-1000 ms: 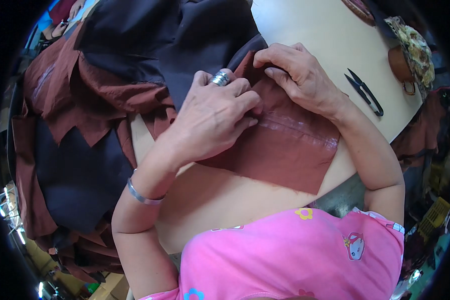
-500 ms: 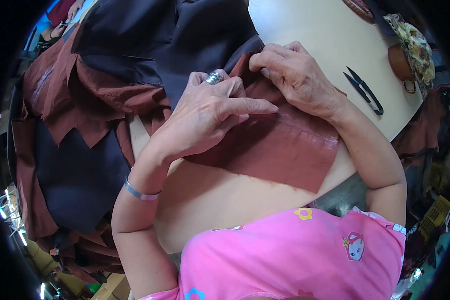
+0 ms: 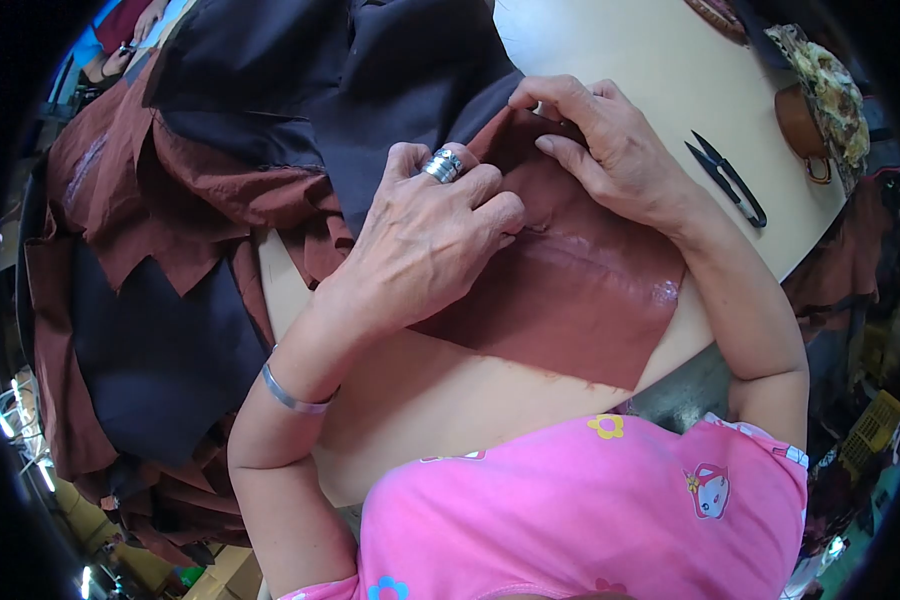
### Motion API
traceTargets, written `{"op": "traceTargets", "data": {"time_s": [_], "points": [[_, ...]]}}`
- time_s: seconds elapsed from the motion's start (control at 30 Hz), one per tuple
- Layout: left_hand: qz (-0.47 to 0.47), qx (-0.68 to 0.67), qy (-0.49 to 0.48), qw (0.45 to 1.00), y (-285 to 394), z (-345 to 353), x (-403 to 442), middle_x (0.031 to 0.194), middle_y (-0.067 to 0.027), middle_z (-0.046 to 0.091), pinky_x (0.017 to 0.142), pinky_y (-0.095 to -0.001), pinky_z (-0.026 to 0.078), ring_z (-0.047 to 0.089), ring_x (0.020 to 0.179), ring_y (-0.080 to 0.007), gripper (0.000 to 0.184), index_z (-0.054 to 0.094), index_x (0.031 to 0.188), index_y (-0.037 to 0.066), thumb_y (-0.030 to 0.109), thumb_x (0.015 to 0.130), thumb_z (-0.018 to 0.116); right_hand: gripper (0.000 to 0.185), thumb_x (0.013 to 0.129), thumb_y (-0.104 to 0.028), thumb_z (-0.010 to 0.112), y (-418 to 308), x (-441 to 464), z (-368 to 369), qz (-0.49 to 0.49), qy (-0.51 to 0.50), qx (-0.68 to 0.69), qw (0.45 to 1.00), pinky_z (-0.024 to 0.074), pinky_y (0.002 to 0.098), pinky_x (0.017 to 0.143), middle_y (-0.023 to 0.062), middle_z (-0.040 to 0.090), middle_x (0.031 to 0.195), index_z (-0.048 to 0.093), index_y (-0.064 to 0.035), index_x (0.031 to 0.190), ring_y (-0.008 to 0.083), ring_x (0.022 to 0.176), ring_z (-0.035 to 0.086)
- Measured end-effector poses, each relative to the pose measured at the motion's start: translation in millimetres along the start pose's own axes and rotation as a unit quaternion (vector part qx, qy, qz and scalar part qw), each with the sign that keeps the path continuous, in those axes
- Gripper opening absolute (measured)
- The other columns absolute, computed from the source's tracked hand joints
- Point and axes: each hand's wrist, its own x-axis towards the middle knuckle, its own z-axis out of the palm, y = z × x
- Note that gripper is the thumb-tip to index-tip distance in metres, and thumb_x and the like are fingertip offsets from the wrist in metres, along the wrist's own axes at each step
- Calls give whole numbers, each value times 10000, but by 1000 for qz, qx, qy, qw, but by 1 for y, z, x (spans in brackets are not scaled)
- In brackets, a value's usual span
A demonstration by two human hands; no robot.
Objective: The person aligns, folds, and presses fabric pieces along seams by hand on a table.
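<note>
A brown cloth piece [image 3: 570,310] lies on the table under both hands, joined along its far side to dark navy cloth [image 3: 410,80]. It has a creased, shiny line across it. My left hand [image 3: 435,225], with a wide silver ring, is closed with curled fingers on the brown cloth near the navy edge; its fingertips are partly hidden. To the right, my right hand [image 3: 610,150] has its thumb and forefinger spread apart. The forefinger's tip touches the cloth's far edge, and the thumb rests over the brown surface.
Black thread snips [image 3: 727,180] lie on the pale table [image 3: 610,50] to the right. Beyond them are a brown cup-like holder [image 3: 798,125] and patterned cloth [image 3: 825,95]. More brown and navy cloth [image 3: 160,340] hangs at the left. Another person's hand [image 3: 150,20] shows at the upper left.
My right hand has opened its thumb and forefinger apart. My left hand has shifted slightly right, and its outstretched finger has curled in. The brown cloth's fold has moved a little.
</note>
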Motion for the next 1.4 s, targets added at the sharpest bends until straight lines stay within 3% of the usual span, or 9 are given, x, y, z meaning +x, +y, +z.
{"op": "traceTargets", "data": {"time_s": [0.23, 0.53, 0.63, 0.7, 0.93, 1.03, 1.13, 1.33, 1.4], "points": [[9, -26, 38, 999, 12, 11, 11, 833, -22, 516, 805, -365, 320, 509, 903, -215, 103, 590, 887, 147, 124, 796, 632, 344, 836, -18, 558, 2, 3, 4, -14, 34, 10, 999, 374, 339, 836, 45, 660, 953, 473, -132, 1149, 190, 860, 644], [24, -56, -61, 996, 2, -11, 7, 812, -17, 486, 779, -354, 319, 499, 852, -211, 153, 646, 902, 168, 73, 811, 568, 336, 839, -34, 553, -3, 6, 8, -20, 25, 28, 999, 369, 336, 854, 34, 657, 954, 478, -162, 1140, 181, 897, 637], [9, -67, -7, 998, 13, 0, 9, 834, -19, 499, 777, -362, 318, 501, 861, -212, 94, 633, 868, 155, 92, 807, 600, 395, 803, -6, 599, -6, 2, 1, -9, 8, 12, 1000, 390, 351, 849, 51, 622, 1027, 495, -116, 1169, 239, 893, 581], [0, -48, 9, 999, 18, 10, 11, 833, -14, 520, 777, -361, 313, 508, 845, -204, 48, 620, 837, 144, 107, 806, 621, 397, 804, -8, 600, -2, -1, 3, -30, 13, 6, 999, 386, 345, 835, 38, 635, 995, 497, -125, 1169, 220, 850, 596], [14, -185, -57, 981, 1, 1, 9, 807, -2, 521, 801, -353, 294, 499, 799, -193, 109, 659, 905, 151, 104, 813, 623, 361, 821, -6, 581, -1, 2, 11, -107, 11, -3, 994, 369, 310, 789, -11, 649, 867, 504, -141, 1147, 173, 721, 610], [24, -166, -57, 984, 2, -1, 4, 800, -6, 507, 810, -349, 292, 485, 803, -197, 143, 670, 918, 160, 83, 808, 621, 339, 827, -17, 582, -1, 2, 14, -103, 13, 5, 995, 381, 322, 809, 4, 647, 862, 509, -146, 1132, 187, 715, 602], [-23, -227, -64, 971, 3, -6, 5, 814, -16, 519, 816, -359, 292, 493, 831, -205, 137, 656, 905, 154, 88, 785, 639, 310, 833, -30, 580, -1, 4, 13, -107, 29, -17, 994, 395, 332, 831, 14, 645, 863, 521, -143, 1115, 207, 721, 600], [4, -105, -17, 994, 15, 5, 5, 863, -26, 538, 819, -380, 301, 507, 898, -225, 151, 591, 863, 148, 155, 742, 682, 301, 818, -32, 602, -4, 6, 14, -82, 42, 11, 996, 411, 329, 832, 30, 644, 854, 539, -137, 1094, 235, 732, 597], [15, -119, -9, 993, 17, 8, 9, 871, -29, 539, 807, -391, 313, 510, 919, -234, 156, 583, 857, 150, 165, 741, 687, 309, 815, -33, 605, -5, 6, 14, -88, 46, 5, 995, 413, 330, 829, 31, 637, 839, 538, -140, 1097, 235, 723, 590]]}}
